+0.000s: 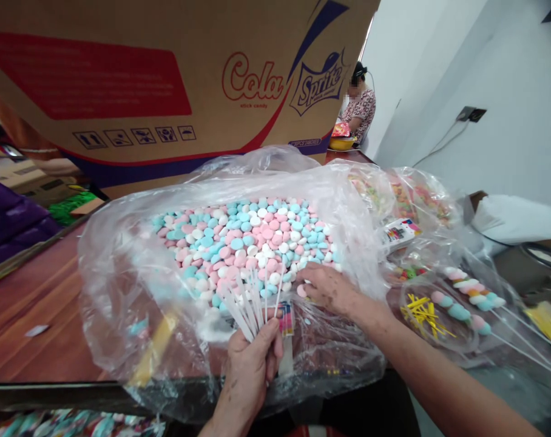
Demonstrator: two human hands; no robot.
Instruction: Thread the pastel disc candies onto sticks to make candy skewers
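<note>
My left hand (255,358) is closed around a fanned bunch of thin white sticks (246,303), their upper ends pointing toward the candies. Pink, blue and white round candies (239,237) lie heaped in a large clear plastic bag (121,243) spread over the table. At the heap's right front edge, my right hand (327,288) has its fingers curled down among the candies. A pink candy (301,291) shows at its fingertips; part of the grip is hidden. Below the sticks, a small colourful printed label (285,318) shows through the plastic.
Behind the bag stands a big cardboard box (202,133). To the right are a round clear container (403,303) with yellow ties (423,315), candy skewers (457,309) and bagged sweets (403,194). Another person (360,109) sits farther back. Wrapped candies (70,423) lie below the table edge.
</note>
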